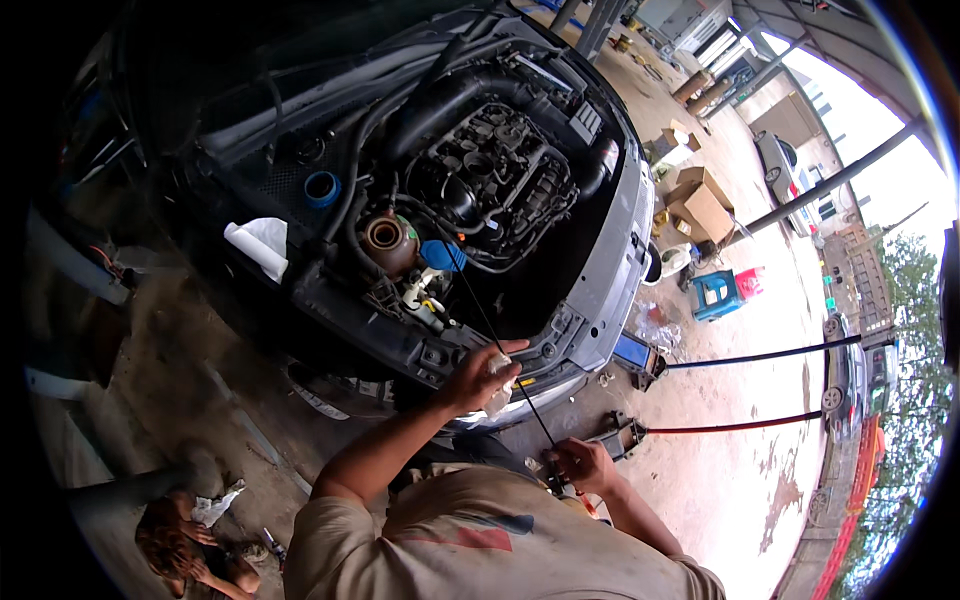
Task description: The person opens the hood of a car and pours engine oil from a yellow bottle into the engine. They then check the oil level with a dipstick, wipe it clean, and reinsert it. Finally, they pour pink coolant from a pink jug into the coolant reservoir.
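A thin dark rod [483, 312] runs slantwise from above the engine bay toward my chest. My left hand [474, 382] is closed around its middle, with a crumpled white wipe [503, 388] between fingers and rod. Lower and to the right, my right hand [585, 466] grips the rod's near end, where a small dark piece is partly hidden by the fingers. Beyond the rod's far tip are a round blue cap [442, 255] and a brownish open-topped coolant reservoir [390, 243]. The engine [490, 165] lies uncovered under the raised hood.
A white paper roll [260, 246] and a blue-rimmed round opening [322, 188] are at the bay's left. Another person [190, 550] crouches at lower left. On the right are floor jacks with a blue handle [750, 357] and a red handle [740, 424], a stool and cardboard boxes [700, 203].
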### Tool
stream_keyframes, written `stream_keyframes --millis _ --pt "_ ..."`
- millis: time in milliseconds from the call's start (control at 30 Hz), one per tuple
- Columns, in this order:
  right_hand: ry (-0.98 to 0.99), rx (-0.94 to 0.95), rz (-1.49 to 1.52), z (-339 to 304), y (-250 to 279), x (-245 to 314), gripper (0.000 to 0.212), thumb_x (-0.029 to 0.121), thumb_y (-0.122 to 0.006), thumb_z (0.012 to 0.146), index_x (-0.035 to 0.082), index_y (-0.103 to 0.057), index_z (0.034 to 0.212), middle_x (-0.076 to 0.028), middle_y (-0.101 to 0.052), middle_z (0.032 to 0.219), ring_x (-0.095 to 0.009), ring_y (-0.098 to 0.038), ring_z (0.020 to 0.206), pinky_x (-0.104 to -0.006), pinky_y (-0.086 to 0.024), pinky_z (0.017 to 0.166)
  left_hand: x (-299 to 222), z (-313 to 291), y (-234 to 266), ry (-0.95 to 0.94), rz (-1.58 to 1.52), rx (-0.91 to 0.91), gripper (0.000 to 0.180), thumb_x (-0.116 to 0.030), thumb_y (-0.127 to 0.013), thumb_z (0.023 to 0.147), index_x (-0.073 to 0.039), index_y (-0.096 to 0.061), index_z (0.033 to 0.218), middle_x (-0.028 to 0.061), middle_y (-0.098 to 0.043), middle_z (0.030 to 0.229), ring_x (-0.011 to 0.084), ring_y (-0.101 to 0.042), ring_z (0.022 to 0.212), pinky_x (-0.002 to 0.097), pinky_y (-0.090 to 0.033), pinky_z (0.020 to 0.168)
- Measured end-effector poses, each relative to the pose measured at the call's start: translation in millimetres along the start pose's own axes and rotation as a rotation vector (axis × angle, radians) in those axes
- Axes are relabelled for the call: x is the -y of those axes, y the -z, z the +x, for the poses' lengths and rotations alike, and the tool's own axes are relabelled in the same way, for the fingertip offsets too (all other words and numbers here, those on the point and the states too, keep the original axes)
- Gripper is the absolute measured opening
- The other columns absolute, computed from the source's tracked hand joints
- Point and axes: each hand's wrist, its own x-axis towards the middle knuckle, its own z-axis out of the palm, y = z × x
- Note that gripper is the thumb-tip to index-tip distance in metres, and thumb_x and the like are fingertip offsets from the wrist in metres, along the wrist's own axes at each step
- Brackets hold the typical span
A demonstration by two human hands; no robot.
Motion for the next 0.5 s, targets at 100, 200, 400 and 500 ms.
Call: stream_keyframes --millis 100,200,400,500 --pt "-0.252 0.039 0.046 -23.6 1.7 -1.6 0.008 0.010 -0.061 0.089 0.002 -0.064 0.090 -0.005 -0.064 0.064 -0.012 -0.063 0.055 -0.0271 -0.049 0.049 40.5 35.3 4.9 0.062 0.012 -0.036 0.030 -0.030 -0.055 0.096 -0.002 -0.066 0.099 0.0006 -0.059 0.073 0.0071 -0.054 0.066 0.0230 -0.043 0.061" --pt "-0.565 0.137 0.225 -30.3 21.4 8.9 0.013 0.012 -0.059 0.092 0.000 -0.064 0.095 -0.004 -0.064 0.067 -0.010 -0.061 0.057 -0.0262 -0.049 0.051 61.1 73.3 9.6 0.135 -0.070 -0.155 0.038 -0.037 -0.053 0.096 -0.003 -0.065 0.085 0.0013 -0.058 0.071 0.0088 -0.055 0.064 0.0240 -0.042 0.058" --pt "-0.640 0.138 0.538 -70.0 98.3 -2.8 0.025 0.013 -0.059 0.092 -0.003 -0.060 0.111 -0.007 -0.067 0.078 -0.010 -0.060 0.063 -0.0235 -0.047 0.051 79.7 153.9 23.5 0.214 -0.276 -0.249 0.036 -0.039 -0.055 0.094 -0.006 -0.064 0.082 -0.0006 -0.055 0.068 0.0091 -0.052 0.062 0.0250 -0.041 0.057" --pt "-0.380 0.005 0.235 -57.6 137.0 4.5 0.029 0.001 -0.058 0.089 -0.003 -0.058 0.118 -0.007 -0.067 0.080 -0.012 -0.061 0.066 -0.0246 -0.049 0.057 81.9 195.4 34.1 0.131 -0.381 -0.397 0.034 -0.037 -0.055 0.095 -0.007 -0.064 0.080 -0.0024 -0.052 0.065 0.0087 -0.049 0.057 0.0243 -0.039 0.053"
